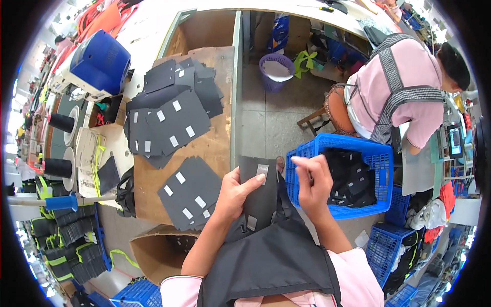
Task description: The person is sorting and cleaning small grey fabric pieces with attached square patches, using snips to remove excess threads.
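Observation:
In front of my apron, my left hand (233, 195) grips a dark grey fabric panel (261, 198), its thumb pressed beside a pale rectangular patch (262, 169) near the panel's far end. A second pale patch shows at the near end. My right hand (314, 185) is raised to the right of the panel, apart from it, fingers curled together with the index finger pointing left; anything in them is too small to make out. On the wooden board to the left lie a small stack of similar panels (190, 187) and a larger heap (176, 115), with pale patches on them.
A blue plastic crate (381, 174) holding dark patched pieces stands to my right. Beyond it a person (409, 87) in pink sits on a stool. A purple bin (276, 77) stands ahead. At left are a blue and white machine (99, 64), thread cones (61, 123) and a cardboard box (158, 250).

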The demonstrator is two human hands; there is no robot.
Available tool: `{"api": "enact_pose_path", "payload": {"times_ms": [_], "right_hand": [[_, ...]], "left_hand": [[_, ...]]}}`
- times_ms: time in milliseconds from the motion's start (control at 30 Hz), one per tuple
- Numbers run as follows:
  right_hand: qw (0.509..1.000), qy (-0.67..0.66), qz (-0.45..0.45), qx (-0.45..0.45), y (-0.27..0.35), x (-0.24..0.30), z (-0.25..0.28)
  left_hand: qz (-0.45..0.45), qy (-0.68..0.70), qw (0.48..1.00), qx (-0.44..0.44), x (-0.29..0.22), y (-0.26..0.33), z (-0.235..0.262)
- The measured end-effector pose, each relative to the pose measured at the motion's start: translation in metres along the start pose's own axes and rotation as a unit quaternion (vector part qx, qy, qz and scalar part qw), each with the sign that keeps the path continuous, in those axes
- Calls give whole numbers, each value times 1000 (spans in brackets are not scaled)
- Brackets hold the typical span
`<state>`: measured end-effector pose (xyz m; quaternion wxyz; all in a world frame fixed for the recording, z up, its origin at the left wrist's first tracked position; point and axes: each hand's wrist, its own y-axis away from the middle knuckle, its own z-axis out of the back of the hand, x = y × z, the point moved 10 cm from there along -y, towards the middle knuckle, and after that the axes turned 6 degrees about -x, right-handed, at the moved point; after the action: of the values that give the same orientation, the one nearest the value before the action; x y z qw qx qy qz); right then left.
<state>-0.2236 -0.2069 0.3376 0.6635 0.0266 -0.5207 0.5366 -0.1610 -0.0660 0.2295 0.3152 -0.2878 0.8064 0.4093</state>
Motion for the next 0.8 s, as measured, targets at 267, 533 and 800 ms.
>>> {"api": "enact_pose_path", "payload": {"times_ms": [267, 533, 800], "right_hand": [[994, 23, 31, 100, 17, 14, -23], [996, 31, 54, 61, 18, 14, -24], [976, -100, -128, 143, 0, -23, -35]], "left_hand": [[-10, 42, 999, -18, -1, 12, 9], [12, 52, 999, 1, 3, 10, 8], [0, -5, 1000, 14, 7, 6, 16]]}}
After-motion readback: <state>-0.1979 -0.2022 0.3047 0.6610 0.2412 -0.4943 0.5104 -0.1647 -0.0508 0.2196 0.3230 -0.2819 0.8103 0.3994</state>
